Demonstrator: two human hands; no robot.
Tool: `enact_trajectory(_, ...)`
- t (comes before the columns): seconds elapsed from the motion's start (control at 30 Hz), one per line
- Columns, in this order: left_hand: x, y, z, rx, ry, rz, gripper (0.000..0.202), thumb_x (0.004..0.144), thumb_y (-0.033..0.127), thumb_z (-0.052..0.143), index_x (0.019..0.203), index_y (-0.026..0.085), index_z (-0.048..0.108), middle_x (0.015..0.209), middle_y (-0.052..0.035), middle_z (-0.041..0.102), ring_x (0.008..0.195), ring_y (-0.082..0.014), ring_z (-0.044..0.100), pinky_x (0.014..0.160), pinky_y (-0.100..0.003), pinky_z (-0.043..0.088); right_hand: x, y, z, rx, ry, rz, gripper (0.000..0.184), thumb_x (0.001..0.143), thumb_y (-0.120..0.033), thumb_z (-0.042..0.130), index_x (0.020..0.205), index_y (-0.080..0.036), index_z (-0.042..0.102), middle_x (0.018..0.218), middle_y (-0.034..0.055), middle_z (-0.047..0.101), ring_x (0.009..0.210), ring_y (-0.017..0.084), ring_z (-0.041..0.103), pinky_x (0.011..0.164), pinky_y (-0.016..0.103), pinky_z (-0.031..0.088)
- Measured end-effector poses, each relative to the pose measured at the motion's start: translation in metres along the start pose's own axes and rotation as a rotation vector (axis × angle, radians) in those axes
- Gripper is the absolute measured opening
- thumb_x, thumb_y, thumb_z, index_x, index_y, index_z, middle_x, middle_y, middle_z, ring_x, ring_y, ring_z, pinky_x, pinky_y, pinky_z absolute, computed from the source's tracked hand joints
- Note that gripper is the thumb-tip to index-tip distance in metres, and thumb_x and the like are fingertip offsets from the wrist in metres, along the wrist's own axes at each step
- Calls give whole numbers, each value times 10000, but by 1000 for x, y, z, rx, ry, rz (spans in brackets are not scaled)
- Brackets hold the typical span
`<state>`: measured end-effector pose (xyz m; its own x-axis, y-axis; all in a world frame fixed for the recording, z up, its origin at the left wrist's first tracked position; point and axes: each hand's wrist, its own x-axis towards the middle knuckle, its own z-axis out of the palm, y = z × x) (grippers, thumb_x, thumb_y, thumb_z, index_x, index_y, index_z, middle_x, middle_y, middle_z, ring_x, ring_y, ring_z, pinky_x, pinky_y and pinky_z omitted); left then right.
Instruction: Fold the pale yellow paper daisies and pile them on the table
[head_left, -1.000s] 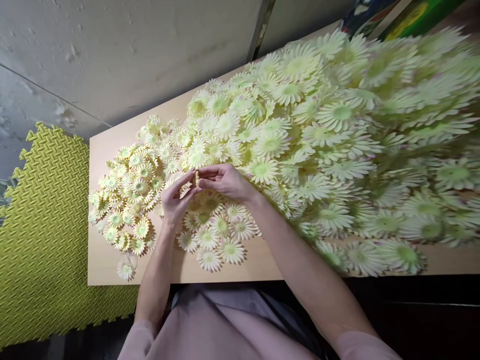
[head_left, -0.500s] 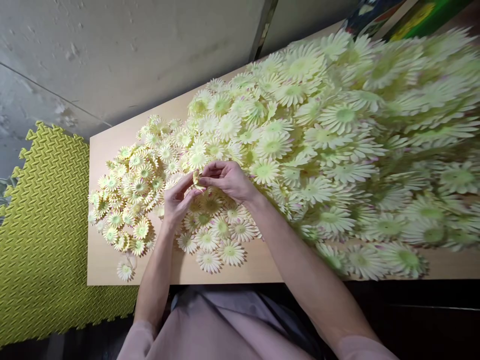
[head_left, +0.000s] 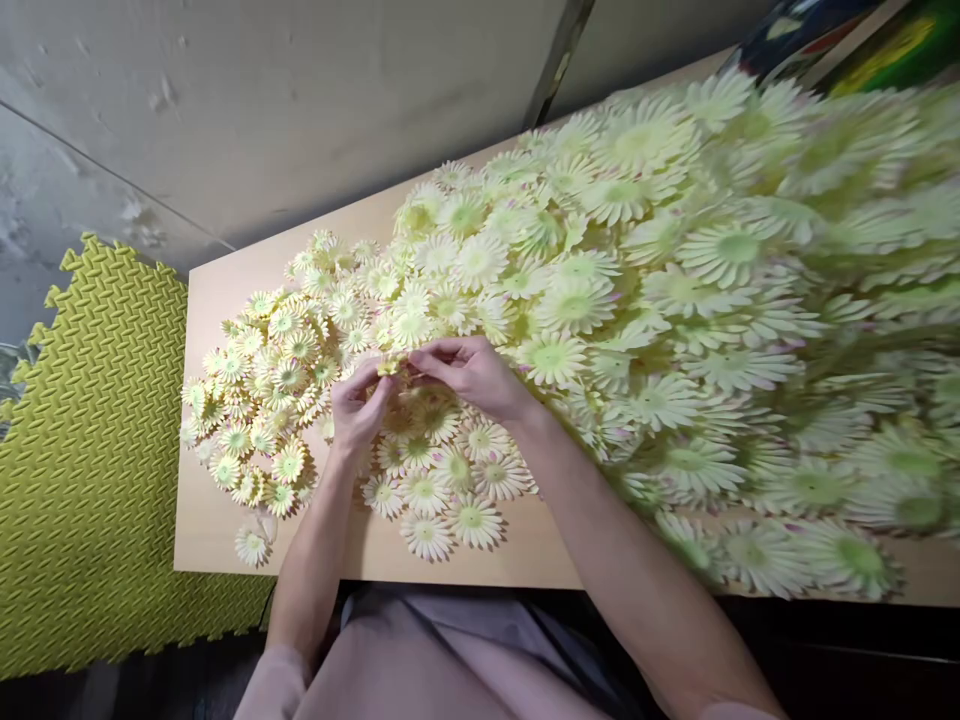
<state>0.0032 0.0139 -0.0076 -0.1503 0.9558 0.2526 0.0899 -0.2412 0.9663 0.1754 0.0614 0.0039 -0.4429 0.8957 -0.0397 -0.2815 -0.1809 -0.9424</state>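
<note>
My left hand (head_left: pixel 358 408) pinches a small pale yellow artificial flower (head_left: pixel 388 368) between thumb and fingers. Close by on its right, my right hand (head_left: pixel 480 378) has its thumb and fingertips pressed together at the flower's edge; what lies between them is too small to make out. Beneath and in front of both hands spread white-green daisy-like flower heads (head_left: pixel 426 490) with pinkish tips. A heap of smaller flower heads (head_left: pixel 289 375) is left of my left hand.
Larger flower heads (head_left: pixel 574 300) cover most of the wooden table (head_left: pixel 525 545) to the right. A single flower head (head_left: pixel 252 545) lies near the front left corner. A yellow foam mat (head_left: pixel 90 470) stands at the left, and a grey wall (head_left: pixel 300 100) rises behind.
The view has shifted slightly, so the table's contents appear a little further right. The small flower has turned between my fingers, and my right fingertips have drawn slightly away to the right.
</note>
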Motion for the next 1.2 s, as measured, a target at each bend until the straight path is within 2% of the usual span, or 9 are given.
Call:
enact_trajectory(0.07, 1, -2, 0, 20, 42, 23, 170, 816, 352, 722, 848, 199, 788, 741, -26, 722, 659, -116, 635, 593, -233, 500, -2, -4, 0, -53, 87, -58, 249, 766, -431, 793, 910, -228, 792, 890, 51, 762, 830, 193, 733, 773, 348, 640)
enact_trajectory(0.2, 2, 0, 3, 1, 40, 20, 143, 806, 321, 736, 821, 191, 793, 715, -21, 726, 611, -93, 623, 548, -204, 480, -4, -11, -1, -67, 205, -153, 243, 780, -447, 778, 863, -218, 770, 891, 43, 736, 819, 179, 708, 784, 344, 633)
enact_trajectory(0.3, 2, 4, 5, -69, 20, -41, 210, 748, 301, 794, 947, 234, 796, 879, -41, 775, 735, -122, 698, 645, -235, 567, -6, -15, -1, -55, 228, -169, 223, 767, -434, 792, 822, -223, 747, 810, 27, 710, 752, 161, 685, 743, 320, 622)
enact_trajectory(0.43, 1, 7, 8, -123, -4, -104, 345, 686, 288, 844, 1025, 289, 778, 1037, -41, 778, 885, -161, 735, 775, -294, 624, -10, -19, 1, -74, 139, -147, 235, 759, -432, 799, 835, -219, 734, 824, 35, 733, 783, 176, 701, 790, 343, 616)
enact_trajectory(0.57, 1, 8, 8, -110, -52, -91, 361, 702, 286, 835, 1057, 275, 770, 1119, -58, 765, 1003, -202, 727, 845, -324, 626, -13, -20, 3, -77, 52, -94, 271, 678, -398, 864, 822, -208, 736, 809, 37, 744, 753, 176, 707, 728, 325, 626)
enact_trajectory(0.73, 1, 10, 5, -152, -139, -124, 425, 721, 268, 826, 1135, 305, 736, 1237, -43, 723, 1166, -228, 672, 983, -359, 573, -14, -19, 3, -82, 79, -102, 264, 632, -311, 894, 822, -202, 746, 818, 31, 759, 750, 172, 721, 747, 320, 634)
enact_trajectory(0.8, 0, 10, 4, -159, -143, -158, 418, 738, 298, 814, 1147, 309, 729, 1246, -47, 718, 1131, -227, 686, 950, -357, 582, -14, -19, 4, -75, 104, -107, 225, 663, -316, 873, 811, -200, 748, 777, 27, 755, 698, 163, 715, 693, 307, 638)
enact_trajectory(0.97, 0, 6, 2, -205, -110, -231, 339, 792, 395, 755, 1118, 301, 747, 1212, -68, 732, 901, -177, 734, 723, -276, 601, -13, -14, 5, -40, 104, -85, 256, 654, -341, 874, 817, -195, 742, 773, 28, 759, 652, 165, 713, 649, 318, 647)
enact_trajectory(1.2, -1, 3, 6, -231, -35, -264, 329, 723, 359, 817, 1041, 288, 775, 1088, -55, 777, 876, -169, 736, 775, -287, 596, -13, -14, 8, -44, 93, -99, 215, 714, -343, 840, 844, -202, 742, 783, 23, 753, 661, 155, 718, 662, 298, 646)
